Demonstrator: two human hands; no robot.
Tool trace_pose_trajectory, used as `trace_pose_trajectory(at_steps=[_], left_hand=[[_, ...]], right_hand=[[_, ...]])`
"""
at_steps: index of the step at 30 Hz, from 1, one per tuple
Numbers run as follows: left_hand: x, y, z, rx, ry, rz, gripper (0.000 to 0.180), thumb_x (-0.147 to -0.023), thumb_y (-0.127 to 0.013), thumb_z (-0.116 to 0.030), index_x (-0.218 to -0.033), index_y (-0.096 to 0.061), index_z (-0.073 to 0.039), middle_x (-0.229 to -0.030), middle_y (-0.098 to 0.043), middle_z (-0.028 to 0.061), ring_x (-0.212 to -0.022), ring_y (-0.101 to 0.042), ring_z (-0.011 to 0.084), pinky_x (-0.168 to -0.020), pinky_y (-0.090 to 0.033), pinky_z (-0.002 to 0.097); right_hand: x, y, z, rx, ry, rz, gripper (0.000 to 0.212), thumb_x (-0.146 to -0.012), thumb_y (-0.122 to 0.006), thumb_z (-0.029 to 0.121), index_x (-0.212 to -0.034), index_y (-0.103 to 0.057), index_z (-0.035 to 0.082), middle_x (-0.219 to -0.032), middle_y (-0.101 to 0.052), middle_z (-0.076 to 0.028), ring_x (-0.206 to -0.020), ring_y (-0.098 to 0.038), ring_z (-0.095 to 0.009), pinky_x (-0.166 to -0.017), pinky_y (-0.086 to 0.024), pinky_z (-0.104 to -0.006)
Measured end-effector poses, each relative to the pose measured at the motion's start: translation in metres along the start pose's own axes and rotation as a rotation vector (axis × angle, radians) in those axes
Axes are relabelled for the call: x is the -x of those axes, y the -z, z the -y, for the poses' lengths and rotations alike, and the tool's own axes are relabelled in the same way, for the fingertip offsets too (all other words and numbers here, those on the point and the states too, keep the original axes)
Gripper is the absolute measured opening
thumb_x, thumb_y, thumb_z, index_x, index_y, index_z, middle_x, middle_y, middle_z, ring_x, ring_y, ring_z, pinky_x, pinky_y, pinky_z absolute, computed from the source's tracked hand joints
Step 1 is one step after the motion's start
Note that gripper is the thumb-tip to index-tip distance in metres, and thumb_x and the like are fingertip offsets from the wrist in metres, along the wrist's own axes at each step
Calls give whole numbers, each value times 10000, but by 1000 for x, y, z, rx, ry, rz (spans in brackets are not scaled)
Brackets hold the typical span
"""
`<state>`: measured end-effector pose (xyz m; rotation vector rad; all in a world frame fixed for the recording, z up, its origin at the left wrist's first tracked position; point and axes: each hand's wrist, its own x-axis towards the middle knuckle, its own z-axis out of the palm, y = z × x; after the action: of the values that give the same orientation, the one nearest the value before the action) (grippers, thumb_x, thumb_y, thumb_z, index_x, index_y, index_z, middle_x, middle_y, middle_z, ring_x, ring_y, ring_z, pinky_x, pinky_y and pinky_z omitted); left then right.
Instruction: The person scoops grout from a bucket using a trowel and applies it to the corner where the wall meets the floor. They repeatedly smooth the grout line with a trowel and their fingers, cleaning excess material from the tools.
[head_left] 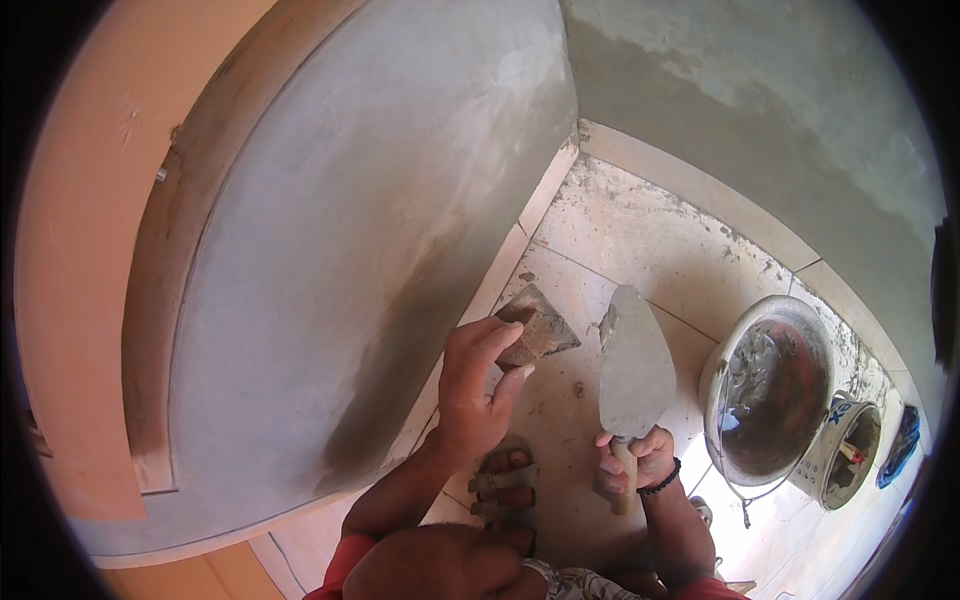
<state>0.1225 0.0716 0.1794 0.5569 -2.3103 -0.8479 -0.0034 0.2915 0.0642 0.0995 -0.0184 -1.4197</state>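
Note:
My left hand grips the near-left edge of a small square plate, brown and smeared with grey mortar; its exact kind is unclear. In my right hand is a pointing-up trowel, held by its wooden handle, with a broad grey blade. A little mortar clings to the blade's left edge. The two tools are apart, side by side above the tiled floor. Left of them rises a grey plastered wall with a darker, damp-looking band low down.
A round basin with wet grey mortar stands at the right, beside a white bucket with things inside. A blue item lies farther right. Another plastered wall meets the first in a corner. Mortar crumbs dot the floor tiles. My sandalled foot is below.

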Motion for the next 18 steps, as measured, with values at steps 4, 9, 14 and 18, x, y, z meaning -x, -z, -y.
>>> trace_pose_trajectory(at_steps=[4, 9, 14, 18], left_hand=[[1, -5, -3, -81, -69, 40, 501, -724, -708, 81, -1195, -567, -18, -1137, -554, 154, -1003, -568, 251, -835, -487, 345], [3, -4, -6, 164, 182, 82, 487, -787, -661, 58, -1253, -536, -9, -1152, -563, 121, -1036, -563, 224, -898, -466, 338], [6, -6, 10, 944, 687, 120, 399, -917, -579, -80, -1293, -493, 21, -1210, -570, 104, -1100, -548, 159, -942, -459, 325], [8, -10, 8, 1466, 917, 177, 411, -940, -540, -107, -1322, -469, 28, -1215, -587, 127, -1079, -593, 185, -886, -503, 314]], right_hand=[[-7, 13, -9, -116, 14, 157, 560, -748, -514, 191, -1251, -532, -54, -836, -579, -213, -519, -507, -258, -505, -436, -406], [-9, 16, -5, -64, 44, 141, 582, -702, -543, 205, -1220, -560, -59, -791, -552, -194, -534, -498, -250, -487, -451, -379], [-4, 4, 5, 45, 61, -13, 561, -662, -578, 163, -1172, -565, -68, -751, -550, -198, -523, -515, -264, -499, -463, -382], [-3, -33, 15, 408, 281, -316, 466, -612, -608, 94, -1049, -589, -68, -739, -581, -197, -530, -552, -269, -514, -473, -359]])
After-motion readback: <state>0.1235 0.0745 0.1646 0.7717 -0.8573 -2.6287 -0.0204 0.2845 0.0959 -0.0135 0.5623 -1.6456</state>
